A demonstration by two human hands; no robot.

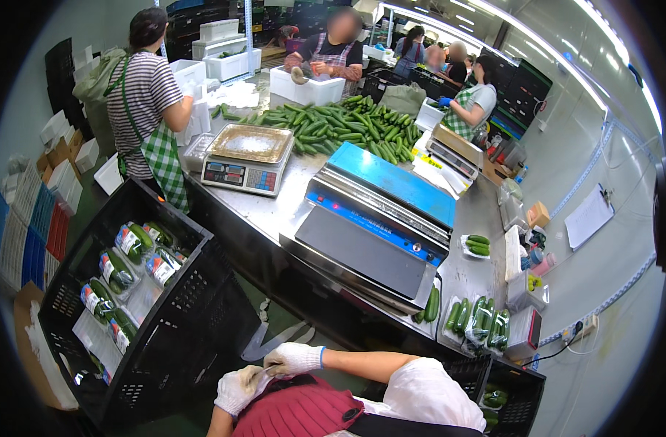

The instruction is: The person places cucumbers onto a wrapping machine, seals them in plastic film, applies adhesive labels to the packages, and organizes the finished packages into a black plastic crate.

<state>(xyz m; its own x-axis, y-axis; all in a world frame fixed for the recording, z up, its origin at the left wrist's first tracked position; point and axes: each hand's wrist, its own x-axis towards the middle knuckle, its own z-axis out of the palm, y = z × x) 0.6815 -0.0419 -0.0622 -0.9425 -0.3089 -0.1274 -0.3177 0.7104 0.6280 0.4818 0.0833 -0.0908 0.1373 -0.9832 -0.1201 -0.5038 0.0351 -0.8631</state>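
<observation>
Both of my hands wear white knit gloves and meet in front of my red garment, low in the picture. My left hand (239,387) has its fingers curled close to those of my right hand (295,360). Something small and pale shows between the fingertips; what it is cannot be told. Beyond my hands, on the steel table (245,213), stands a film wrapping machine (366,240) with a blue cover. Wrapped trays of cucumbers (479,322) lie at its right, and an unwrapped tray of cucumbers (477,246) sits further back.
A black crate (191,295) with wrapped, labelled cucumber packs stands at the left. A digital scale (248,158) and a heap of loose cucumbers (349,125) are on the table. Co-workers stand around its far side. Another black crate (516,388) is at the lower right.
</observation>
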